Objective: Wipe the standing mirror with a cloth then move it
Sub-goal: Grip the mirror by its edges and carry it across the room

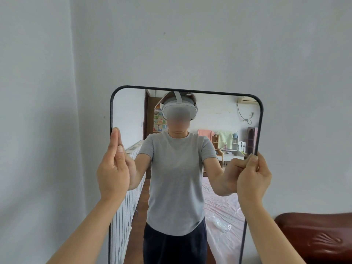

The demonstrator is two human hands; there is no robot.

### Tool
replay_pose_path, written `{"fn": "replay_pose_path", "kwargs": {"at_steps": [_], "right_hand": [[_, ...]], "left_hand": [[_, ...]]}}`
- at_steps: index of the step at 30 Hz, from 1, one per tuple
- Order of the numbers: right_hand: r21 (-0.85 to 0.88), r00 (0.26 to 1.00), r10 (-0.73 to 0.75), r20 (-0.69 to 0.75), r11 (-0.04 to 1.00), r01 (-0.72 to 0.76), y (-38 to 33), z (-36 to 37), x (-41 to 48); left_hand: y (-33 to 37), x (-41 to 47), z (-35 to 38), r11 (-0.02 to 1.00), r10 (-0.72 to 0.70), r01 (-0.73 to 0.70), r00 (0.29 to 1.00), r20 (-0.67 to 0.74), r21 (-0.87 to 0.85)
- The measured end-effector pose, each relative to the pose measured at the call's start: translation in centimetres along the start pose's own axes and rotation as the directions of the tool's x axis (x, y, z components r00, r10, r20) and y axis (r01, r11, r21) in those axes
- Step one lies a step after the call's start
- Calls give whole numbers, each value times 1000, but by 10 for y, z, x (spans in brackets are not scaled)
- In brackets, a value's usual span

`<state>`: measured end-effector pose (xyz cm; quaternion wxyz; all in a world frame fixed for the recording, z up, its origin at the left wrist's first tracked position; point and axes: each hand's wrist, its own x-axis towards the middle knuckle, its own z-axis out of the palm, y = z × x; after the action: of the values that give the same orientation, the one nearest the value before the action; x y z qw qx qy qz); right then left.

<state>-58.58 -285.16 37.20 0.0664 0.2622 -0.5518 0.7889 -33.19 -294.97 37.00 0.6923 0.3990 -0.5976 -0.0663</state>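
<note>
A tall standing mirror (190, 90) with a thin black rounded frame stands upright in front of a white wall, filling the middle of the view. My left hand (114, 168) lies flat against its left edge at mid height, with the fingers straight and pointing up. My right hand (254, 174) grips the right edge at about the same height, fingers and thumb curled round the frame. The glass reflects a person in a grey T-shirt wearing a white headset. No cloth is in view. The mirror's foot is below the frame's bottom edge.
A white wall (209, 44) stands close behind the mirror, with a corner (74, 73) to the left. A dark red leather sofa arm (314, 239) juts in at the lower right, close to the mirror's right side. The glass reflects a radiator and a pink-covered bed behind me.
</note>
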Motion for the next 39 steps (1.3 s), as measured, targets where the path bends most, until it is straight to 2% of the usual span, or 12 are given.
{"fn": "replay_pose_path", "kwargs": {"at_steps": [16, 20, 24, 29, 35, 39], "right_hand": [[-38, 998, 14, 63, 999, -12, 32, 34, 26], [-44, 997, 32, 69, 999, -29, 38, 44, 32], [-51, 994, 59, 90, 997, -55, 46, 56, 40], [-72, 991, 67, 117, 996, -58, 60, 69, 51], [-120, 988, 87, 131, 990, -71, 84, 92, 67], [-116, 980, 128, 149, 987, -111, 95, 105, 77]], "left_hand": [[-35, 24, 54, 996, -86, 86, 995, 41, 11], [-34, 28, 61, 991, -131, 133, 988, 84, -11], [-35, 31, 71, 993, -108, 114, 983, 146, -37], [-55, 43, 91, 979, -204, 205, 966, 159, 8], [-54, 50, 103, 996, -63, 76, 965, 256, -40], [-78, 61, 125, 985, -146, 166, 947, 285, -48]]}}
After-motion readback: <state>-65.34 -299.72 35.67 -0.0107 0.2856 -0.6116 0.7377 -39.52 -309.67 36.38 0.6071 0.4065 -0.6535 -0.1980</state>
